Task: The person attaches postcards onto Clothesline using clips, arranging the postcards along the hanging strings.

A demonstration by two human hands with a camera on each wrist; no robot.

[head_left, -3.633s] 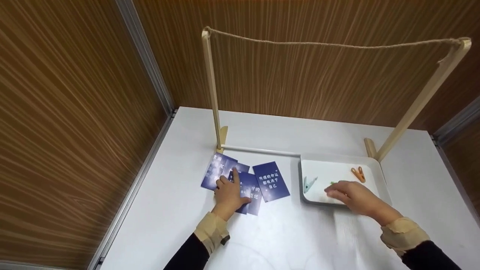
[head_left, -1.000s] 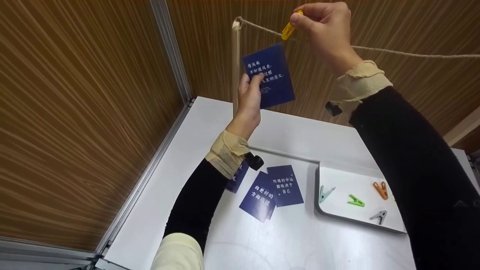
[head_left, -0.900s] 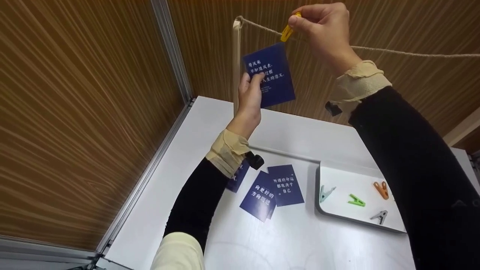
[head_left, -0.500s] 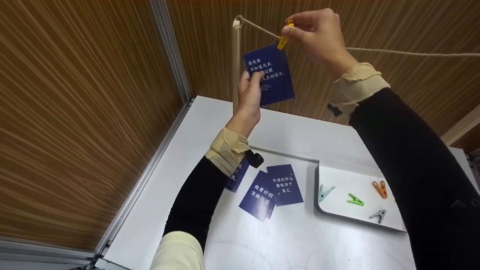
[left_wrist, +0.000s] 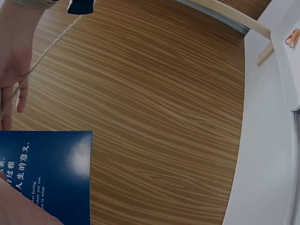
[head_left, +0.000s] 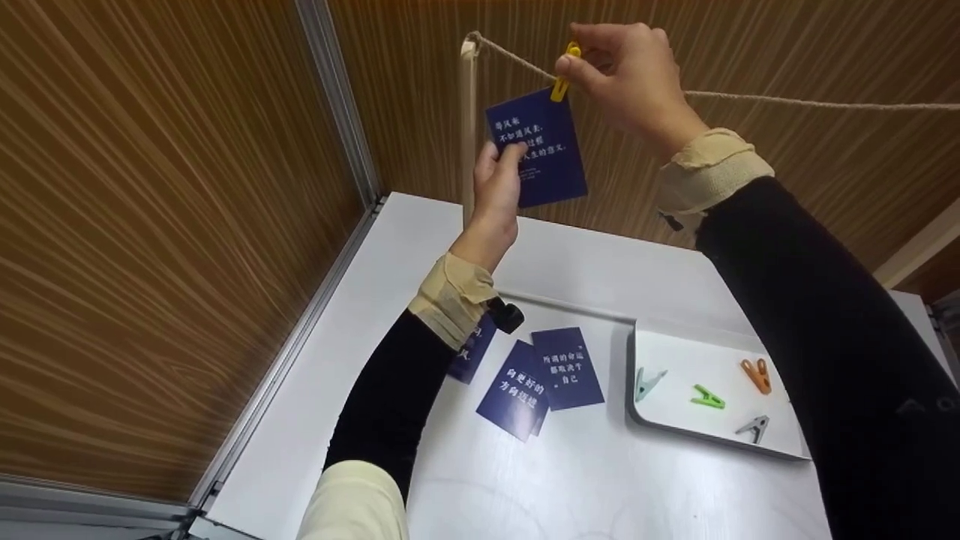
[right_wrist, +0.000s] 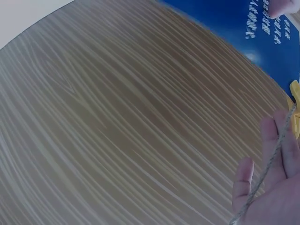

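A dark blue card (head_left: 551, 172) with white writing is held up under the rope, its left side pinched by my left hand (head_left: 495, 191), thumb in front. At the card's upper right corner sits a yellow clothespin (head_left: 559, 88), where the twine rope (head_left: 517, 58) meets the card. My right hand (head_left: 637, 82) pinches the clothespin's handle end between thumb and fingers. In the right wrist view, the rope (right_wrist: 267, 168) runs across that hand's fingers, and the clothespin (right_wrist: 295, 124) shows only in part at the edge. The left wrist view catches the card (left_wrist: 56, 173) tilted.
Below on the white table (head_left: 570, 480) lie several more blue cards (head_left: 568, 367), some overlapping. A white tray (head_left: 675, 427) holds light blue, green (head_left: 707, 397), orange (head_left: 756, 375) and grey clothespins. A wooden post (head_left: 469, 127) carries the rope's left end.
Earlier my left hand was at the cards on the table and my right at the tray. Since a second ago, the clothespin has come down onto the card's corner at the rope.
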